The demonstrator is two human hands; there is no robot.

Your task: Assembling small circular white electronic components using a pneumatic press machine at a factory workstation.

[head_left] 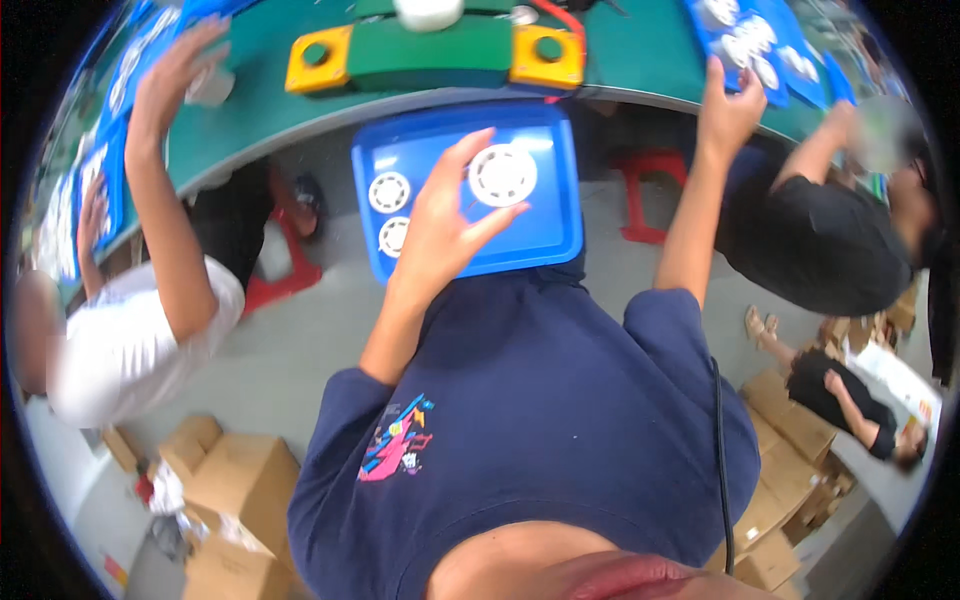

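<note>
Floor (620, 265) in plain grey is the broadest thing below me, with cardboard boxes (240, 480) stacked at the near left and more at the near right. One co-worker in a white shirt (150, 350) is to the left, another in dark clothes (820, 245) to the right. Along the far side runs the green worktop (640, 60), bearing a green block (430, 62) with a yellow switch box (318, 75) at each end. Just short of its near edge I have a blue tray (545, 235); what props it up I cannot tell. My right hand (730, 115) is out at the far right, at a second blue tray (708, 42) of small white parts (748, 45); I cannot tell whether that grip has anything in it. My left hand (440, 225) is much the nearer to the first tray, over it, its grip spread wide around a white slotted wheel (503, 175), which I judge to be held by the rim. That wheel lies right of the palm, thumb at its near side, forefinger at its far side. Being round, it gives me no long axis; its face points up. Two smaller-looking wheels (389, 191) lie in the tray left of the hand, the nearer one partly covered.
</note>
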